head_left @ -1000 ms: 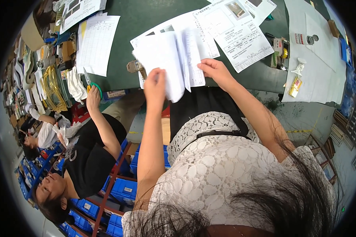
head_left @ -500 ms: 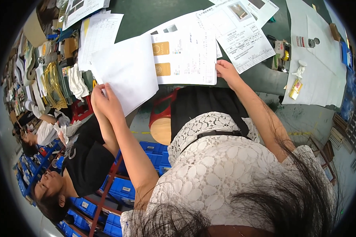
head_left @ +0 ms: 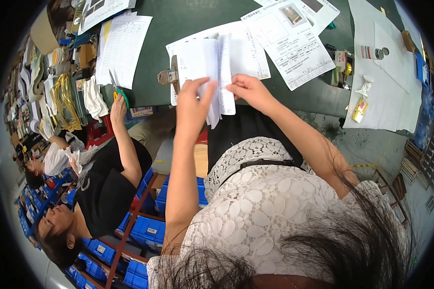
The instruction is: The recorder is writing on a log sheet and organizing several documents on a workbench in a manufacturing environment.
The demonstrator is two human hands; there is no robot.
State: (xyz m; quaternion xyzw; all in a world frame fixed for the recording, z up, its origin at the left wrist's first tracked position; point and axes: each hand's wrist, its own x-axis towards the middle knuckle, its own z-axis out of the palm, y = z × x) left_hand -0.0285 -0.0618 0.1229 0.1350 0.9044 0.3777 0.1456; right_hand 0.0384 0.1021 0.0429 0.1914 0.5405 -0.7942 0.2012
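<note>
A stack of printed sheets [head_left: 193, 54] lies at the table's front edge, with a metal clip [head_left: 169, 77] on its left side. Several of its pages [head_left: 224, 72] stand partly raised and curved in the middle. My left hand [head_left: 192, 106] rests over the left part of the stack, thumb and index finger apart, the thumb against the raised pages. At their right edge, my right hand [head_left: 253, 94] pinches the pages between thumb and fingers. Under them a wider printed sheet [head_left: 253, 53] lies flat.
To the left, a co-worker's hand [head_left: 118, 110] holds scissors [head_left: 116, 89] by a printed form [head_left: 125, 45]. More printed sheets [head_left: 296, 58] lie to the right, near a tape measure [head_left: 346, 67] and white paper [head_left: 390, 96]. Blue bins [head_left: 147, 231] stand on a rack below.
The large white sheet held up at left is no longer raised; the clip now shows. Both hands have moved inward onto the stack's pages. Scissors have come into view in the co-worker's hand.
</note>
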